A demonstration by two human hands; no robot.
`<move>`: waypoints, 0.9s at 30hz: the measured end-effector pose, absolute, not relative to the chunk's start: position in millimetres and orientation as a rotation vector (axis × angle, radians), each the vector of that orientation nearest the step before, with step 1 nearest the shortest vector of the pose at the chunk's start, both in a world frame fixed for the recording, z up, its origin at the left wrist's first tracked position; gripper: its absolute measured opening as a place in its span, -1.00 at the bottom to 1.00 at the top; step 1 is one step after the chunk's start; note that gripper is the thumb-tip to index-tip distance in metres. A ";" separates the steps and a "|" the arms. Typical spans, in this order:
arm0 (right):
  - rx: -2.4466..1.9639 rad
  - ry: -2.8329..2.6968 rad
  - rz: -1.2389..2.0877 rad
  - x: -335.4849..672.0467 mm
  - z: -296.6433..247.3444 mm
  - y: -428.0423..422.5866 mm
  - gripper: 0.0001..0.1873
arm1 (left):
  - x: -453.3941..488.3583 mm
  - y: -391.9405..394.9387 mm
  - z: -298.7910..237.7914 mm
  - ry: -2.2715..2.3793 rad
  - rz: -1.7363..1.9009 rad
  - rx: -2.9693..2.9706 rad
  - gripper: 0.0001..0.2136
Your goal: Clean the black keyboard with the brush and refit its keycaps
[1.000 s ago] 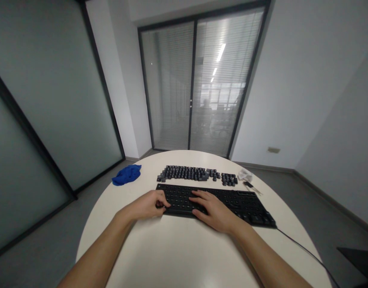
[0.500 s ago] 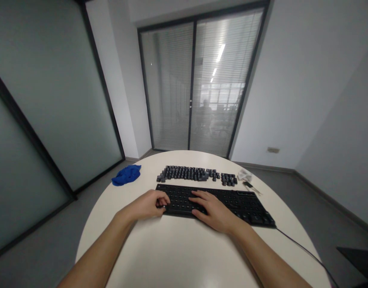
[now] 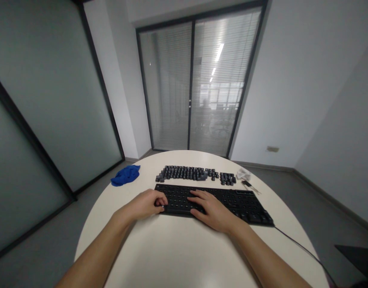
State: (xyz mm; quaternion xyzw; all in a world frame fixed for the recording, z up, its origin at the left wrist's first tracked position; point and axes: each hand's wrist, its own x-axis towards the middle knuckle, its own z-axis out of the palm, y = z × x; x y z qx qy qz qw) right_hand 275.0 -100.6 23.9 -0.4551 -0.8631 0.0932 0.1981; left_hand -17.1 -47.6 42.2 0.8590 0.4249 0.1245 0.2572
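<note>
A black keyboard (image 3: 180, 200) lies in the middle of the table, most of its left and centre bare of keycaps, with larger caps at the right end. My left hand (image 3: 148, 203) is at its lower left corner, fingers curled in and thumb close to them. Whatever is between those fingertips is too small or hidden to make out. My right hand (image 3: 213, 210) rests flat on the keyboard's middle with fingers spread, holding nothing. Loose black keycaps (image 3: 184, 173) stand in rows behind the keyboard.
A crumpled blue cloth (image 3: 125, 175) lies at the left of the round white table (image 3: 172, 252). At the right are a crumpled whitish item (image 3: 243, 174) and a small black-handled wire tool (image 3: 250, 186). The keyboard's cable (image 3: 301, 246) runs off the right edge.
The view shifts very slightly. My left hand stays at the keyboard's corner with its fingers a little more curled; my right hand keeps its place.
</note>
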 end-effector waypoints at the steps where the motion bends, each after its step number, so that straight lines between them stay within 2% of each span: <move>1: -1.272 -2.415 0.262 275.0 24.0 -100.8 -0.50 | -17.2 -48.1 43.1 1.158 0.333 2.340 -0.80; 14: -1.280 -2.407 0.254 274.5 23.2 -101.2 -0.50 | -11.6 -57.6 58.7 1.309 0.273 2.457 -0.83; 27: -1.278 -2.398 0.268 275.0 23.3 -101.4 -0.51 | -6.5 -63.6 57.1 1.288 0.305 2.521 -0.78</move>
